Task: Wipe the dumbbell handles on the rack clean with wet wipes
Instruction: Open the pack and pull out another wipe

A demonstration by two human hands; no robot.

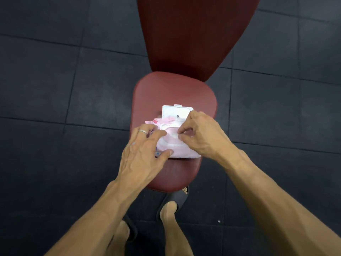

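Both hands (145,150) (200,133) rest on the wipes pack (181,151).

We see our 2 hands (145,154) (199,133) covering much of the pink wipes pack (181,151); its print is unreadable, and the backrest (193,34) runs past the top edge.

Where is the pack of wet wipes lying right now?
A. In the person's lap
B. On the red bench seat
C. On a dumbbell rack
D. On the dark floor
B: the pink pack, its white lid flipped open, lies on the red seat, with the left hand holding it down and the right hand pinching at its opening.
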